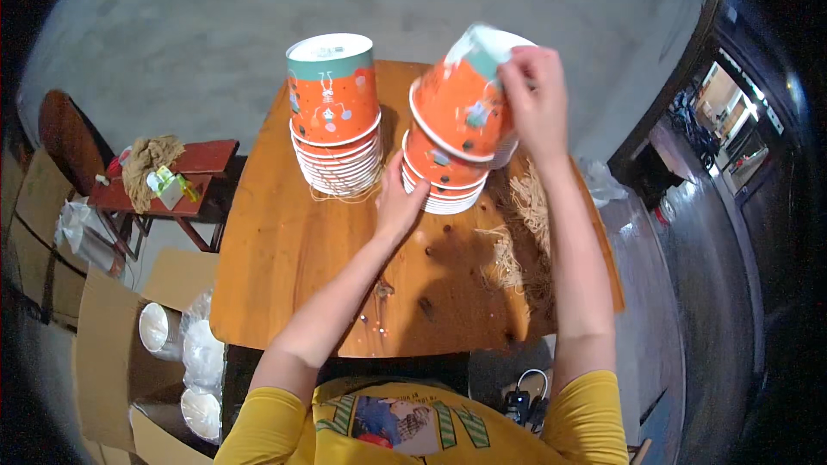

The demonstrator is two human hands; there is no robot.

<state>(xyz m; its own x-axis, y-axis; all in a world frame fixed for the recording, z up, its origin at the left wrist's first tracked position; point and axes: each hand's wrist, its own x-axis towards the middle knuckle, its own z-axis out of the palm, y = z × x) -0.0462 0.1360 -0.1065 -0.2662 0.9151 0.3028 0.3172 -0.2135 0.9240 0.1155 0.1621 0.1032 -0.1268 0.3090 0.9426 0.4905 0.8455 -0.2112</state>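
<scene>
"On the varnished orange-brown wooden table [293, 284], what to notice first?"

"With the right hand [538, 99], grips the upper right flank of a tilted group of orange-and-green paper buckets [465, 103], upside down; with the left hand [403, 200], curls around the low left side of a white-rimmed stack of orange paper buckets [446, 179], some fingers hidden."

"Why hold so differently?"

"Low down, probably to steady the stack; high up, near the base end, probably to tilt the group without squashing rims."

"And where, relative to the hands?"

"Right between them: the group against the right fingers, leaning above the stack; the stack against the left palm side. Hard to tell how far nested."

"Farther out?"

"To the left, standing apart, another upside-down orange-and-green bucket stack [334, 112] with thin tan strands around its foot, perhaps set aside for working room. Beside the right forearm, loose tan twine [530, 202], likely kept within reach. Beyond the table, a low dark-red wooden bench [211, 159] under crumpled tan cloth [153, 168]; nearer, an open brown cardboard box [103, 327] with white paper buckets [155, 327]."
</scene>
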